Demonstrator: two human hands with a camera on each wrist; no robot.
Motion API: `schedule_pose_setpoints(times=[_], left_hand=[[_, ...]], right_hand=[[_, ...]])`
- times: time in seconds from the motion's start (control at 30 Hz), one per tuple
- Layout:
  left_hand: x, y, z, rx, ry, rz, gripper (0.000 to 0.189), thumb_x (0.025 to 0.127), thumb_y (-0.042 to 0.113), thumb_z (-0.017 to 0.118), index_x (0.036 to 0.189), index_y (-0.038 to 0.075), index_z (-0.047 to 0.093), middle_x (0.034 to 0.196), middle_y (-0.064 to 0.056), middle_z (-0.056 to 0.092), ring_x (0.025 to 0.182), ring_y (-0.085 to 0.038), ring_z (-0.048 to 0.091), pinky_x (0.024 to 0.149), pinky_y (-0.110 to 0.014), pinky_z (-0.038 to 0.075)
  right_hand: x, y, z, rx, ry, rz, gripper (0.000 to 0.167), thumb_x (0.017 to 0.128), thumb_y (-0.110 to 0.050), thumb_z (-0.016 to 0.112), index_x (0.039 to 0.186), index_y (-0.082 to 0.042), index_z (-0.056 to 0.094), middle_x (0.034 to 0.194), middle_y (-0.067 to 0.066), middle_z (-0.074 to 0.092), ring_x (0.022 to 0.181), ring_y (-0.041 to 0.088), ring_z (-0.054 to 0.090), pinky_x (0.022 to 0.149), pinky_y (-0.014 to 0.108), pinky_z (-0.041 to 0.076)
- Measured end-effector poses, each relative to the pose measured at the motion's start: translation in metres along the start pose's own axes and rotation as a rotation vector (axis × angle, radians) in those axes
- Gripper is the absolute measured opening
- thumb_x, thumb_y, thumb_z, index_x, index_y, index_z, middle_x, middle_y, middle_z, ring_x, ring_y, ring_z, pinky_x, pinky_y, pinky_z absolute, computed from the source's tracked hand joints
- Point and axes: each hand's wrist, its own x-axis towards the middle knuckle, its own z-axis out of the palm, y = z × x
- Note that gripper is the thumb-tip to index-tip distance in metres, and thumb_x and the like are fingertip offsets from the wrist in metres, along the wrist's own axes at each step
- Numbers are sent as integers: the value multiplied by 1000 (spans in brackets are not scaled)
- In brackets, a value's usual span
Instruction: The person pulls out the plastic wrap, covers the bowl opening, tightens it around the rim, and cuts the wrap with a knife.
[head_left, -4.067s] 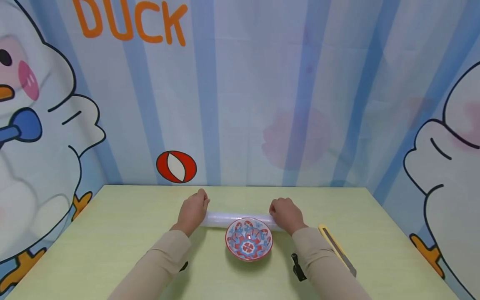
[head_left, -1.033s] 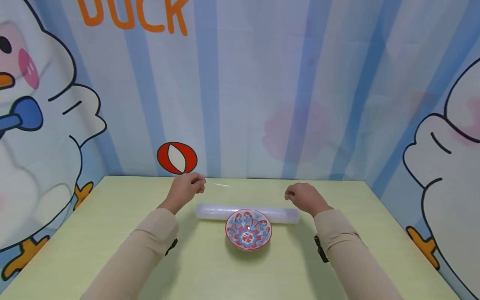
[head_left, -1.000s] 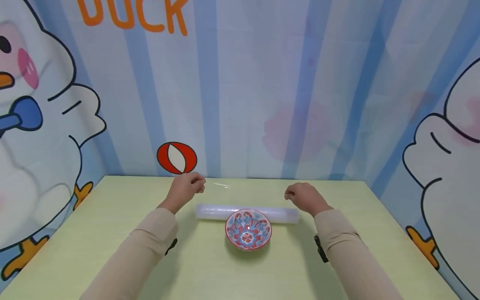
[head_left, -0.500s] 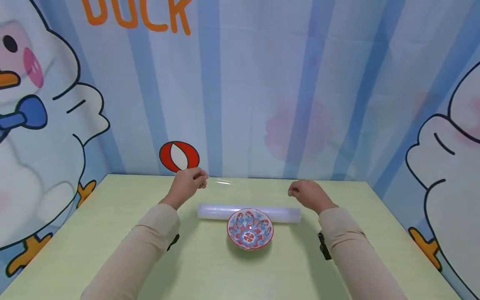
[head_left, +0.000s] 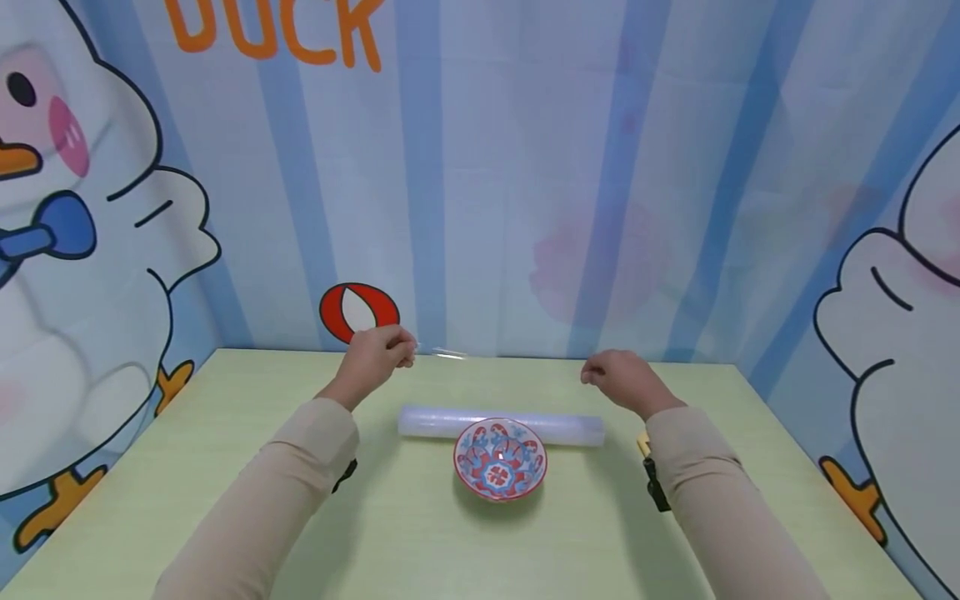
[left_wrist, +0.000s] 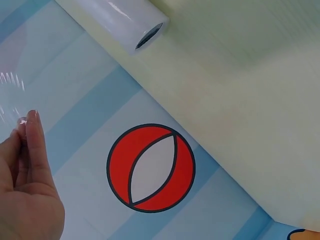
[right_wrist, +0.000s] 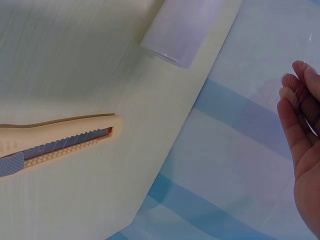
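My left hand (head_left: 372,361) pinches the edge of clear cling film (head_left: 450,354) between thumb and fingers, raised near the table's back edge. In the left wrist view, creased cling film (left_wrist: 12,80) spreads from those fingertips. Opposite it, my right hand (head_left: 628,382) pinches the film's other side; its thumb and fingertips meet in the right wrist view. Between and nearer than the hands lies the cling film roll (head_left: 435,422) on the table. A red, blue and white patterned bowl (head_left: 500,460) stands in front of the roll, covering part of it.
A yellow utility knife (right_wrist: 60,140) lies on the table to the right, mostly hidden by my right sleeve (head_left: 720,492) in the head view. Behind the pale green table (head_left: 480,550) hangs a striped duck-print curtain (head_left: 480,167).
About four seconds ago both hands were at the roll's ends. Now they are apart, beyond it, with film between them. Over the last second they rose slightly towards the curtain.
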Motion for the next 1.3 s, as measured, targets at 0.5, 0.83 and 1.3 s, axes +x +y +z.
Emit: schedule_pose_setpoints(times=[0.5, 0.83, 1.3], left_hand=[[6, 6, -8, -20, -8, 41, 16, 94, 20, 52, 98, 9, 63, 92, -10, 67, 86, -22, 65, 83, -34, 53], [6, 12, -12, -29, 13, 62, 16, 94, 17, 52, 100, 8, 63, 91, -10, 65, 84, -20, 65, 82, -33, 54], [12, 17, -21, 20, 25, 79, 18, 95, 18, 50, 102, 7, 62, 94, -11, 67, 84, -19, 66, 82, -35, 53]], right_hand=[[-1, 4, -14, 16, 19, 1, 22, 96, -15, 47, 105, -6, 65, 103, 13, 65, 92, 27, 60, 78, 42, 48], [-4, 3, -21, 23, 42, -18, 22, 95, -16, 49, 104, -5, 65, 102, 14, 65, 91, 27, 60, 77, 42, 48], [-2, -1, -30, 22, 52, -2, 22, 95, -16, 48, 103, -6, 66, 101, 13, 66, 93, 28, 60, 79, 43, 48]])
